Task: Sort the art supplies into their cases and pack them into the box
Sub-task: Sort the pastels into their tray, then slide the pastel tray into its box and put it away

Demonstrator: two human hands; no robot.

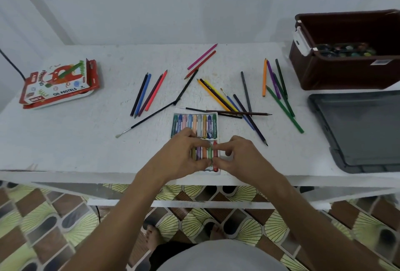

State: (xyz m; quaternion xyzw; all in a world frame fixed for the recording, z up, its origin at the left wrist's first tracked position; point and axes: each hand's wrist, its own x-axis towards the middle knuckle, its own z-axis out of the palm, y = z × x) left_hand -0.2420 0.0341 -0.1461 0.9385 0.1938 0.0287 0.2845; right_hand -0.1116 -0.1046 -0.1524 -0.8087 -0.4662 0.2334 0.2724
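The white pastel tray (195,119) lies at the near table edge. Both hands work over its lower row, hiding much of it. The left hand (184,153) curls onto the pastels there; which one it grips cannot be told. The right hand (236,156) pinches the red pastel (215,156). Beyond the tray lie scattered coloured pencils (218,95). Right of the tray, the brown box (346,71) is cut off by the frame.
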